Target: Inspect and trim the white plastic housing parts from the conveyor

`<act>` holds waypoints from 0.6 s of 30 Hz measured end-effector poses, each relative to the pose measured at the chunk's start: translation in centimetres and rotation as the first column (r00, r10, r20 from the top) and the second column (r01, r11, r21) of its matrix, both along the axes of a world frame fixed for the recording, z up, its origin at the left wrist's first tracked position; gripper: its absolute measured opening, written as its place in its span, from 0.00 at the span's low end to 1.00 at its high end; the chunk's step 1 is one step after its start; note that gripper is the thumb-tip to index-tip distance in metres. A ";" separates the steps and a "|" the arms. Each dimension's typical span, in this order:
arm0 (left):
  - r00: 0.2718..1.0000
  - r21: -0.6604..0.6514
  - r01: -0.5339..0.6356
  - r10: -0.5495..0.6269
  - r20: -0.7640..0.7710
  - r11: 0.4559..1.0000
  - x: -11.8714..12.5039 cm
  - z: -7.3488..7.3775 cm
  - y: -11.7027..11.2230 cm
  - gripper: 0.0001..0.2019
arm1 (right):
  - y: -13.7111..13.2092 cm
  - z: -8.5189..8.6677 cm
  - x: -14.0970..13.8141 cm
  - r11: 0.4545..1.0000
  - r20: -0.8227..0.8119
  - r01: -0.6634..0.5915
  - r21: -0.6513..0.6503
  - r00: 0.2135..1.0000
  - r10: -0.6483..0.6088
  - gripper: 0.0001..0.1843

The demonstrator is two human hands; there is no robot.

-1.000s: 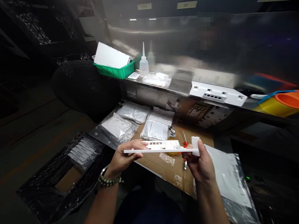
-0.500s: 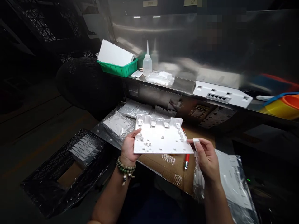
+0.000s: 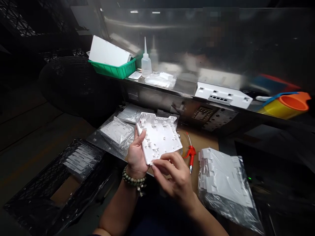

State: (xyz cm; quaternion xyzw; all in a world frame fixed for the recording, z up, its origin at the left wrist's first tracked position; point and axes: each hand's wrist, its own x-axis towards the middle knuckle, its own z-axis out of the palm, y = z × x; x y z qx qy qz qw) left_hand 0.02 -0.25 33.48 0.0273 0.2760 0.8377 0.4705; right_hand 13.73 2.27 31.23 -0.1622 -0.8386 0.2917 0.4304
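Observation:
A white plastic housing panel [image 3: 162, 137] with clips and small posts on its inner face is tilted up in front of me. My left hand [image 3: 137, 154], a bead bracelet at its wrist, grips the panel's left edge, thumb on the inner face. My right hand [image 3: 174, 173] is closed at the near lower corner, with thumb and forefinger pinched against the edge. Whether a small piece lies between those fingertips is hidden. Beyond the panel, a red air blow gun [image 3: 191, 155] rests on the cardboard [image 3: 206, 139].
Bagged white panels [image 3: 223, 177] lie at right, and another bagged panel [image 3: 116, 131] at left. A black crate [image 3: 56, 183] holds several white parts. The metal shelf [image 3: 184, 87] carries a green basket [image 3: 113, 69], a squeeze bottle [image 3: 146, 65], a white housing [image 3: 222, 95] and a yellow-orange container [image 3: 283, 105].
My right hand has moved from the panel's right side to its near lower corner. The panel has turned and tilted in my left hand. The view has shifted slightly right.

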 end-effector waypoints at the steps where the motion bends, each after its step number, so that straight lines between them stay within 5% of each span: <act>1: 1.000 0.003 -0.024 0.024 -0.010 1.000 0.0 0.0 0.0 0.32 | 0.1 -0.1 0.1 1.000 0.005 0.003 -0.010 1.000 -0.003 0.07; 5: 0.997 0.011 -0.075 0.075 -0.017 0.997 0.3 0.0 -0.1 0.33 | -0.6 0.1 -0.3 1.000 -0.043 0.014 -0.018 0.999 -0.015 0.07; 10: 1.000 0.076 0.015 -0.017 0.022 0.997 -1.2 -0.3 -1.0 0.34 | 0.4 -0.5 0.2 0.999 0.002 0.046 0.028 0.999 -0.046 0.04; 14: 0.986 0.197 0.106 -0.129 0.108 0.975 -4.7 -2.1 -3.4 0.34 | 4.6 -1.4 4.1 0.938 -0.042 0.300 -0.176 0.949 -0.311 0.04; 18: 0.966 0.415 0.208 -0.253 0.056 0.886 -7.2 -4.8 -5.9 0.30 | 6.8 -1.6 6.3 0.857 -0.092 0.475 -0.198 0.862 -0.499 0.03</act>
